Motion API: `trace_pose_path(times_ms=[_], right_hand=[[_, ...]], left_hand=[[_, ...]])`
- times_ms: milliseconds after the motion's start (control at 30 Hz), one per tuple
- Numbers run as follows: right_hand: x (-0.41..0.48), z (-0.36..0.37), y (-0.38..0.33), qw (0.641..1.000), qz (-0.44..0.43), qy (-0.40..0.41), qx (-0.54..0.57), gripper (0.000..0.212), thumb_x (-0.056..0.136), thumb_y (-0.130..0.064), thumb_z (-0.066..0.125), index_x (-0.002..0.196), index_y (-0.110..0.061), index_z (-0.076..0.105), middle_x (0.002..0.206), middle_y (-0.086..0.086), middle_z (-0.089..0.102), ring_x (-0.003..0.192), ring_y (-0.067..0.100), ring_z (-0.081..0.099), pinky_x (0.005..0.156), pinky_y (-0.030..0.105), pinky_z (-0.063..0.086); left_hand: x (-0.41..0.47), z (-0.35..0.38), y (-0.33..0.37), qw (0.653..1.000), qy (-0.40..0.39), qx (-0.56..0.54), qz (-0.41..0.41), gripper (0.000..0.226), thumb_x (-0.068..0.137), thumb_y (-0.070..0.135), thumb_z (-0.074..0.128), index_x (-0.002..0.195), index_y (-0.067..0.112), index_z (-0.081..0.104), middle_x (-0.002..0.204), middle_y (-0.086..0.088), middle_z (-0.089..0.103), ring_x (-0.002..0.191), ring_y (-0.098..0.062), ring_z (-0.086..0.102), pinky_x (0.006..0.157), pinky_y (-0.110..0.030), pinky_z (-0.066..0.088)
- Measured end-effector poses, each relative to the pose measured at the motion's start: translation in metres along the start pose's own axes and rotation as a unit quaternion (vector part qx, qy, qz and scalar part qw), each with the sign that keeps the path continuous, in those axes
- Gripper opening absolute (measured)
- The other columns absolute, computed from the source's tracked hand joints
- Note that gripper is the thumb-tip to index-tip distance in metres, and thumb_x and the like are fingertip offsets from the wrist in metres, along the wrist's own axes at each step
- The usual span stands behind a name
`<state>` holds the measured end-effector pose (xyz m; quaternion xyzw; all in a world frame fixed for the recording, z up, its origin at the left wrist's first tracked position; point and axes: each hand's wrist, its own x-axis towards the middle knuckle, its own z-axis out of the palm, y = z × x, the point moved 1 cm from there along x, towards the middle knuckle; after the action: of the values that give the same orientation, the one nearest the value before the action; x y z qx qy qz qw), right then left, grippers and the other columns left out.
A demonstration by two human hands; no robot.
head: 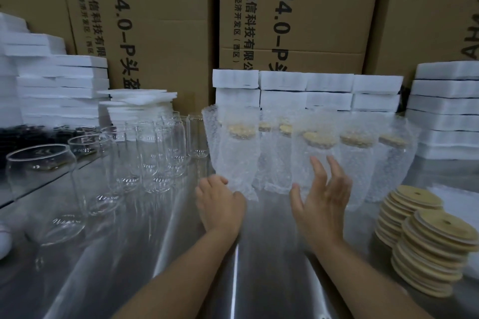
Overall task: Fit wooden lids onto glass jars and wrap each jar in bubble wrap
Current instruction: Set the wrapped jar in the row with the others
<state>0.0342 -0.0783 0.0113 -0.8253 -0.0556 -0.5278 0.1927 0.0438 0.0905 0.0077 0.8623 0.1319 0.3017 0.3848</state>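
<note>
The wrapped jars [318, 160] stand in a row just beyond our two hands, each in a sleeve of bubble wrap with a wooden lid showing through near the top. Our right hand [321, 197] is spread wide in front of the middle of that row, fingers [317, 171] straight and apart, palm turned toward the wrap, holding nothing; motion blur keeps us from telling whether the fingertips touch it. Our left hand [220, 204] lies back-up against the foot of the leftmost wrapped jar [236, 158], with its fingers curled out of sight, so we cannot tell whether it grips the wrap or only rests against it.

Left of the left hand, bare glass jars [155, 153] stand clustered on the steel surface [155, 254]. Right of the right hand sit two stacks of wooden lids [435, 248]. Beyond the wrapped jars are white foam blocks [305, 90], and behind those, cardboard boxes [160, 21].
</note>
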Motion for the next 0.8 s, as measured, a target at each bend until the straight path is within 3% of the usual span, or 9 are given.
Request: trace_pose_path(times_ms=[100, 167, 233, 333, 400, 467, 567, 700, 800], right_hand=[[-0.002, -0.002, -0.013, 0.99, -0.134, 0.034, 0.035, 0.055, 0.078, -0.011, 0.066, 0.125, -0.015, 0.037, 0.129, 0.01, 0.033, 0.123, 0.028, 0.036, 0.11, 0.059, 0.025], [-0.002, 0.001, -0.018, 0.984, -0.17, 0.009, 0.047, 0.054, 0.073, -0.006, 0.07, 0.121, -0.012, 0.044, 0.122, 0.011, 0.046, 0.118, 0.027, 0.045, 0.107, 0.06, 0.03], [-0.003, 0.002, -0.018, 0.984, -0.171, -0.016, 0.057, 0.053, 0.065, 0.001, 0.078, 0.113, -0.004, 0.057, 0.108, 0.014, 0.061, 0.106, 0.03, 0.059, 0.107, 0.056, 0.033], [-0.001, -0.003, -0.015, 0.987, -0.146, -0.016, 0.069, 0.034, 0.072, -0.003, 0.067, 0.105, 0.001, 0.064, 0.098, 0.013, 0.065, 0.095, 0.033, 0.065, 0.104, 0.05, 0.029], [0.0, -0.007, -0.013, 0.989, -0.124, -0.015, 0.081, 0.031, 0.078, -0.012, 0.055, 0.106, 0.0, 0.064, 0.098, 0.012, 0.065, 0.094, 0.032, 0.064, 0.105, 0.05, 0.031], [0.0, -0.009, -0.013, 0.99, -0.108, -0.016, 0.094, 0.031, 0.077, -0.011, 0.057, 0.106, 0.0, 0.064, 0.097, 0.011, 0.065, 0.094, 0.032, 0.064, 0.104, 0.053, 0.038], [0.0, -0.008, -0.014, 0.99, -0.097, -0.018, 0.099, 0.034, 0.072, -0.006, 0.061, 0.106, 0.001, 0.064, 0.097, 0.011, 0.065, 0.096, 0.028, 0.06, 0.1, 0.058, 0.04], [0.0, -0.007, -0.013, 0.99, -0.088, -0.017, 0.111, 0.035, 0.072, -0.005, 0.061, 0.106, 0.001, 0.064, 0.098, 0.012, 0.065, 0.1, 0.018, 0.047, 0.097, 0.058, 0.042], [0.0, -0.005, -0.011, 0.99, -0.083, -0.017, 0.114, 0.035, 0.072, -0.006, 0.061, 0.106, 0.0, 0.063, 0.098, 0.012, 0.065, 0.1, 0.018, 0.047, 0.095, 0.056, 0.044]], left_hand=[[0.026, -0.027, -0.012, 0.99, 0.071, 0.064, 0.104, 0.039, 0.077, 0.01, 0.059, 0.115, 0.009, 0.05, 0.127, -0.014, 0.043, 0.119, -0.032, 0.036, 0.101, -0.036, 0.025], [0.047, -0.046, -0.011, 0.981, 0.104, 0.092, 0.134, 0.055, 0.08, 0.012, 0.06, 0.132, 0.008, 0.043, 0.147, -0.016, 0.029, 0.138, -0.032, 0.021, 0.117, -0.041, 0.011], [0.069, -0.064, -0.008, 0.976, 0.114, 0.128, 0.133, 0.072, 0.085, 0.018, 0.062, 0.147, 0.007, 0.028, 0.159, -0.014, 0.008, 0.148, -0.03, 0.0, 0.119, -0.041, -0.007], [0.094, -0.083, -0.009, 0.971, 0.082, 0.214, 0.074, 0.085, 0.091, 0.025, 0.058, 0.153, 0.002, 0.005, 0.162, -0.017, -0.005, 0.149, -0.032, -0.012, 0.12, -0.044, -0.01], [0.1, -0.09, -0.014, 0.961, 0.056, 0.268, 0.04, 0.088, 0.094, 0.034, 0.054, 0.152, -0.002, 0.0, 0.161, -0.02, -0.002, 0.149, -0.035, -0.008, 0.12, -0.046, -0.007], [0.1, -0.092, -0.018, 0.948, 0.041, 0.313, 0.039, 0.088, 0.093, 0.041, 0.054, 0.151, -0.004, 0.005, 0.159, -0.022, 0.008, 0.149, -0.037, 0.001, 0.12, -0.051, -0.003], [0.096, -0.09, -0.02, 0.939, 0.046, 0.33, 0.085, 0.073, 0.089, 0.038, 0.063, 0.144, 0.004, 0.029, 0.154, -0.02, 0.02, 0.146, -0.038, 0.009, 0.119, -0.053, 0.002], [0.073, -0.078, -0.024, 0.962, 0.089, 0.218, 0.14, 0.036, 0.084, 0.013, 0.071, 0.114, 0.005, 0.055, 0.153, -0.019, 0.023, 0.142, -0.04, 0.017, 0.116, -0.05, 0.016], [0.046, -0.062, -0.021, 0.965, 0.108, 0.124, 0.205, 0.02, 0.079, 0.002, 0.072, 0.094, 0.005, 0.06, 0.146, -0.017, 0.037, 0.136, -0.042, 0.031, 0.108, -0.056, 0.032]])
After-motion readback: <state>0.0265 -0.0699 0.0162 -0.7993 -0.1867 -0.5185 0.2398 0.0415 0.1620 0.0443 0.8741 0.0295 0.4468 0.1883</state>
